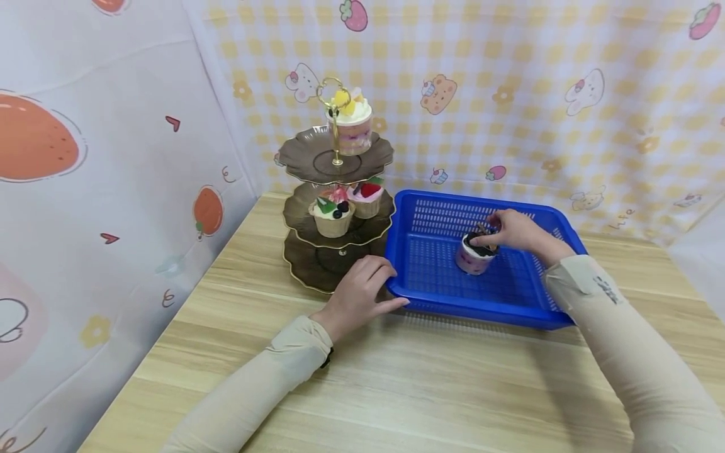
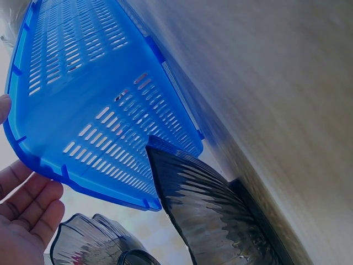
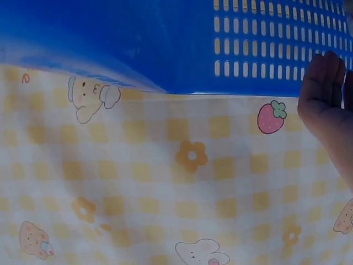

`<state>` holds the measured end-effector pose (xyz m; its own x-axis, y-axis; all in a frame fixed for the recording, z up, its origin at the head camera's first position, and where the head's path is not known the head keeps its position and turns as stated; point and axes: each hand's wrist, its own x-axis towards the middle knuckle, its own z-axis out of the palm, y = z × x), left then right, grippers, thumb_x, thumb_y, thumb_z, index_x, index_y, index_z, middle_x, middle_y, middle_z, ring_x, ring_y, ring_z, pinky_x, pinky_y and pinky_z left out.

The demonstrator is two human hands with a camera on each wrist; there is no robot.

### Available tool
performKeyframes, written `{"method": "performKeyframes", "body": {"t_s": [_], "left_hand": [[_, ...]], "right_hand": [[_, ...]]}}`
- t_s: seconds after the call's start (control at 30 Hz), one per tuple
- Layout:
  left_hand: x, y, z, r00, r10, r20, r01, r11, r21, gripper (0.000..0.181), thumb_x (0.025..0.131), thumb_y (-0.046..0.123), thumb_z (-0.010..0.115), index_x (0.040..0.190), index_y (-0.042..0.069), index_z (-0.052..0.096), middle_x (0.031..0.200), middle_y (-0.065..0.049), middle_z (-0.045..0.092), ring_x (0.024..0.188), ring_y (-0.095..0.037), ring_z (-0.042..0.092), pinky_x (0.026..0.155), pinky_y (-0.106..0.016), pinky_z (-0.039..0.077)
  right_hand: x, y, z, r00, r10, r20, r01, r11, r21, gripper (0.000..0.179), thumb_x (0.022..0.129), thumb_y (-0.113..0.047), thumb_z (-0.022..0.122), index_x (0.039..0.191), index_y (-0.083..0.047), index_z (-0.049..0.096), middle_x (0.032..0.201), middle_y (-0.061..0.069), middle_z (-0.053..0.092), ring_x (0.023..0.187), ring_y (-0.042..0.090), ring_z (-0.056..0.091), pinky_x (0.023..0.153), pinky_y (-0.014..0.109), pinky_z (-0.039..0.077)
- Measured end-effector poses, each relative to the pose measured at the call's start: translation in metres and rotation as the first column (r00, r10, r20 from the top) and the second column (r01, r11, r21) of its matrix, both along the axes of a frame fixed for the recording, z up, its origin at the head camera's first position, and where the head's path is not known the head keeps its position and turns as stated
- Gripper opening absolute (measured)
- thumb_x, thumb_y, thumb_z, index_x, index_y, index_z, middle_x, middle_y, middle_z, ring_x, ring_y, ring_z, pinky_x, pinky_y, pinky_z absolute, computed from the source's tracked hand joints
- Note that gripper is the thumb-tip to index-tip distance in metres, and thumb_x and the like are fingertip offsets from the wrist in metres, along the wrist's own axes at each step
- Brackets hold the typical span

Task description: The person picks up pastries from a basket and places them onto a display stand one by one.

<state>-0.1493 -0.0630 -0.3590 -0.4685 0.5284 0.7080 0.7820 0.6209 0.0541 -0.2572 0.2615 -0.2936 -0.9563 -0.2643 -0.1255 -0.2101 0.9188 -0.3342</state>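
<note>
My right hand (image 1: 517, 233) reaches down inside the blue plastic basket (image 1: 481, 306). It pinches a dessert cup (image 1: 471, 262) by its top, with thumb and fingers at the dark crumb topping; purple-pink layers show through the clear side. In the right wrist view, curled fingers (image 3: 325, 83) show against the basket's slotted wall, and the cup is out of sight. At the basket's front left corner, my left hand (image 1: 362, 290) grips the rim. The left wrist view shows its fingertips (image 2: 47, 190) under the rim and the thumb farther along it.
Left of the basket stands a three-tier brown stand (image 1: 300, 154) with scalloped plates and a gold handle. A fruit-topped cup (image 1: 352, 131) sits on top; a cream tart (image 1: 332, 221) and a pink-topped tart (image 1: 367, 202) share the middle plate. Patterned cloth (image 1: 510, 126) hangs behind the wooden table (image 1: 396, 384).
</note>
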Motion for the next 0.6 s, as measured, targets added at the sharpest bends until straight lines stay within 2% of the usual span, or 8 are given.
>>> {"method": "performKeyframes", "body": {"t_s": [0.1, 0.3, 0.4, 0.6], "left_hand": [[0.0006, 0.0002, 0.0006, 1.000, 0.002, 0.002, -0.002, 1.000, -0.002, 0.044, 0.074, 0.043, 0.081, 0.094, 0.007, 0.065, 0.098, -0.004, 0.064, 0.099, -0.018, 0.059, 0.094, -0.030, 0.049], [0.0018, 0.0008, 0.0013, 1.000, 0.003, 0.011, -0.003, 1.000, 0.001, 0.044, 0.074, 0.043, 0.081, 0.094, 0.007, 0.065, 0.098, -0.004, 0.064, 0.098, -0.018, 0.059, 0.094, -0.030, 0.049], [0.0020, 0.0007, 0.0012, 1.000, 0.005, 0.011, -0.005, 1.000, -0.001, 0.043, 0.074, 0.042, 0.081, 0.094, 0.007, 0.065, 0.098, -0.004, 0.064, 0.098, -0.018, 0.059, 0.093, -0.030, 0.049], [0.0012, 0.0001, 0.0001, 1.000, 0.003, -0.012, -0.003, 1.000, -0.001, 0.044, 0.073, 0.043, 0.081, 0.094, 0.007, 0.065, 0.097, -0.005, 0.064, 0.098, -0.018, 0.059, 0.092, -0.030, 0.049]], "right_hand": [[0.0001, 0.0014, -0.0016, 1.000, 0.022, 0.006, -0.022, 1.000, 0.005, 0.075, 0.081, -0.047, 0.072, 0.121, 0.014, 0.053, 0.108, 0.030, 0.062, 0.093, 0.036, 0.061, 0.080, 0.050, 0.051], [0.0015, 0.0012, -0.0041, 0.996, 0.086, 0.016, -0.086, 0.996, -0.009, 0.072, 0.078, -0.045, 0.076, 0.118, 0.012, 0.057, 0.098, 0.022, 0.066, 0.080, 0.025, 0.058, 0.072, 0.040, 0.051], [0.0020, 0.0015, -0.0057, 0.992, 0.123, 0.008, -0.123, 0.992, 0.006, 0.072, 0.076, -0.041, 0.079, 0.116, 0.014, 0.057, 0.096, 0.022, 0.066, 0.079, 0.024, 0.059, 0.071, 0.040, 0.051], [0.0029, 0.0027, -0.0090, 0.992, 0.123, 0.003, -0.123, 0.991, 0.051, 0.067, 0.075, -0.037, 0.080, 0.111, 0.014, 0.057, 0.092, 0.021, 0.065, 0.079, 0.026, 0.059, 0.070, 0.041, 0.050]]}}
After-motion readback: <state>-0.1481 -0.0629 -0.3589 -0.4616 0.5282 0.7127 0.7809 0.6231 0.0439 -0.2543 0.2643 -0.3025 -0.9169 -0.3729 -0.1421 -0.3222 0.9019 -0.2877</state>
